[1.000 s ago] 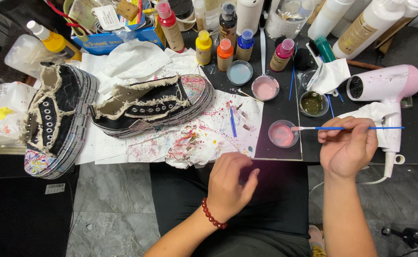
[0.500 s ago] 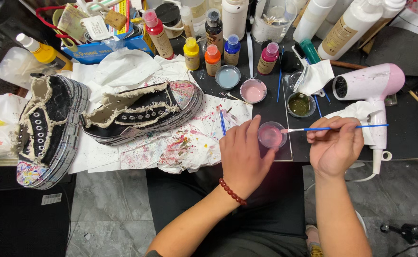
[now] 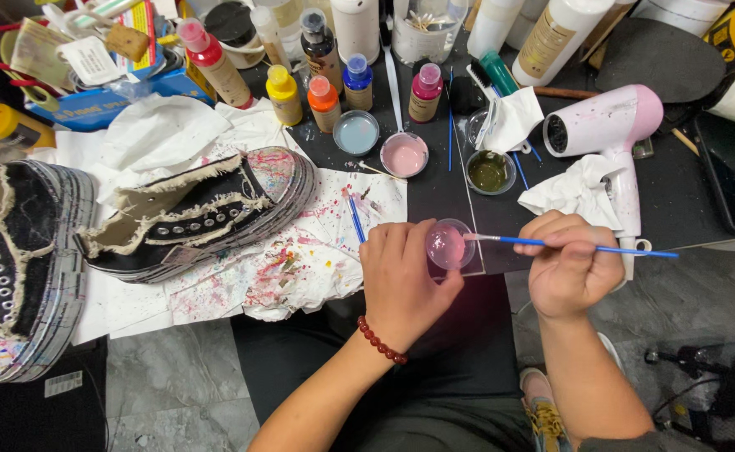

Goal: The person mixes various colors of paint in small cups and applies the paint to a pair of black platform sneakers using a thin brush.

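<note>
My left hand grips a small clear cup of pink paint at the table's front edge. My right hand holds a thin blue paintbrush level, with its tip touching the cup's rim. A black canvas shoe with frayed edges and a paint-splattered sole lies on its side on spattered white paper, left of my hands. A second matching shoe lies at the far left.
Several small paint bottles stand at the back. Cups of blue, pink and dark green paint sit behind my hands. A pink hair dryer rests on crumpled tissue at right. Another blue brush lies on the paper.
My left hand rose from my lap and took hold of the pink paint cup. The right hand kept the brush at the cup.
</note>
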